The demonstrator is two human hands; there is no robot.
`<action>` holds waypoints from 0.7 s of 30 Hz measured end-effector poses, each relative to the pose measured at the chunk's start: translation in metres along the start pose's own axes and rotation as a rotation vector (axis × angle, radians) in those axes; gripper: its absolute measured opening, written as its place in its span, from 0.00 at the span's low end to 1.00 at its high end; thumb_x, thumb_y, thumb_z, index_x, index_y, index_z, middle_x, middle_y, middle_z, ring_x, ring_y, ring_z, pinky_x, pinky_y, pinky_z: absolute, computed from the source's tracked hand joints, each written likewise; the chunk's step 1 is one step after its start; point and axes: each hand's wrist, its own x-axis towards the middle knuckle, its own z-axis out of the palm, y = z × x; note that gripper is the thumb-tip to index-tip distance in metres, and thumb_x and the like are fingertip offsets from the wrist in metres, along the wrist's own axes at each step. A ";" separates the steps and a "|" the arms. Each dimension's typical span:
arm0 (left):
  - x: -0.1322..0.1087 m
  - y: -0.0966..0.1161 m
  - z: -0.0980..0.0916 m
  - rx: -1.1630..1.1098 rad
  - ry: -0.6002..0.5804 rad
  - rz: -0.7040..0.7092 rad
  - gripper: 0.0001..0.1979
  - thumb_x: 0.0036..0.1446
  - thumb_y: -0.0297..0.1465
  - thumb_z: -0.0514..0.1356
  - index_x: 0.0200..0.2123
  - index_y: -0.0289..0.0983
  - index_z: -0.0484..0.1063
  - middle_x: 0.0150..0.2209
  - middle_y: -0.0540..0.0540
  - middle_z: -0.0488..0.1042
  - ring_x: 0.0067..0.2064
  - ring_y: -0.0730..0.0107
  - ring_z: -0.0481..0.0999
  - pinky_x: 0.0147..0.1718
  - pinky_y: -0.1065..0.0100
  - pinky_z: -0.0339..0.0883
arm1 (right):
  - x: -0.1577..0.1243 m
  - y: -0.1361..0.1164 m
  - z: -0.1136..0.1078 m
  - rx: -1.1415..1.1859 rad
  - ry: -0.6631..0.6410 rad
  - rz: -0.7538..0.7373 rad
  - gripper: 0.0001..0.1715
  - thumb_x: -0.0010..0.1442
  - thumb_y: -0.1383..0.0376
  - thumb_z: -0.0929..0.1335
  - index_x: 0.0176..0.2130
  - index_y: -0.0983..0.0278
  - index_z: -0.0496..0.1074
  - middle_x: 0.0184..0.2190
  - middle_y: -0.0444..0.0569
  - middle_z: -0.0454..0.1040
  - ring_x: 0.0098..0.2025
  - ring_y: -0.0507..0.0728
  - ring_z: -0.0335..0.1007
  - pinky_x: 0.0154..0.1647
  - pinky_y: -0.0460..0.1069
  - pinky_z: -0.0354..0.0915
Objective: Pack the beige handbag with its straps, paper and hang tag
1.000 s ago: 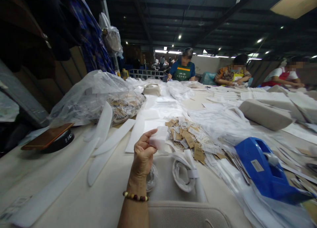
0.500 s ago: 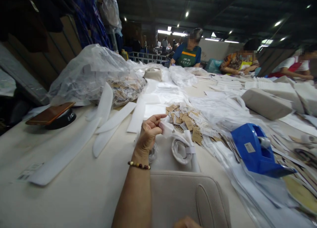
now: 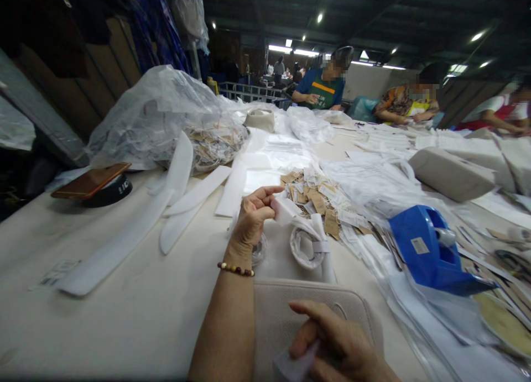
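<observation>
My left hand (image 3: 255,216), with a beaded bracelet on the wrist, pinches a small white sheet (image 3: 286,209) between thumb and fingers. Just below, a coiled strap (image 3: 307,248) in a pale wrapping, held by a band, lies behind a beige pebbled bag (image 3: 298,291). Part of a second coil shows beside my left wrist. Over the bag's front is my right hand (image 3: 336,338), its forefinger stretched out and its thumb and other fingers closed on a thin white slip (image 3: 296,365). A heap of brown and white tags (image 3: 317,199) lies beyond the coil.
A blue tape dispenser (image 3: 431,255) stands at the right. On the left are long white strips (image 3: 120,241), a phone (image 3: 89,182) on a black roll and a large plastic bag (image 3: 153,111). Co-workers (image 3: 321,86) sit across the table; a beige bag (image 3: 452,172) lies at right.
My right hand has come up from the bottom edge over the bag, and the white slip in it now shows. My left hand keeps its pinch on the white sheet.
</observation>
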 end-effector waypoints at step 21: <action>-0.087 -0.011 -0.004 1.158 -0.046 0.322 0.28 0.47 0.19 0.53 0.54 0.36 0.65 0.39 0.44 0.75 0.38 0.65 0.74 0.38 0.68 0.69 | 0.035 0.051 0.013 -0.530 0.233 -0.115 0.09 0.64 0.69 0.60 0.32 0.63 0.65 0.32 0.48 0.69 0.35 0.51 0.66 0.35 0.43 0.66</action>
